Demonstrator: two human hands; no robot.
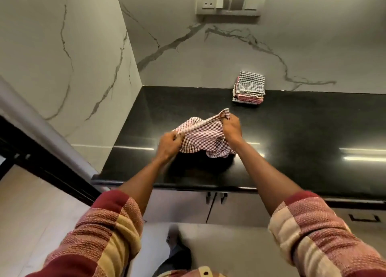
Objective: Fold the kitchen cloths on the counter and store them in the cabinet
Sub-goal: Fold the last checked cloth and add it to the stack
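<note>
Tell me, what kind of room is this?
Most likely a home kitchen: a shiny black counter with cupboard doors underneath, a marble wall with a socket panel, and checked kitchen cloths stacked there.

We count one loose red-and-white checked kitchen cloth [203, 137], held above the front left part of the glossy black stone counter [302, 130]. One stack of folded checked cloths [249, 88] sits at the counter's back edge; layers too tight to count, we make out at least a black-and-white one on top and reddish ones below. Two bare hands: left hand [169, 146], right hand [231, 128]. Two grey cabinet doors [236, 210] under the front edge. One wall switch plate [230, 0].
</note>
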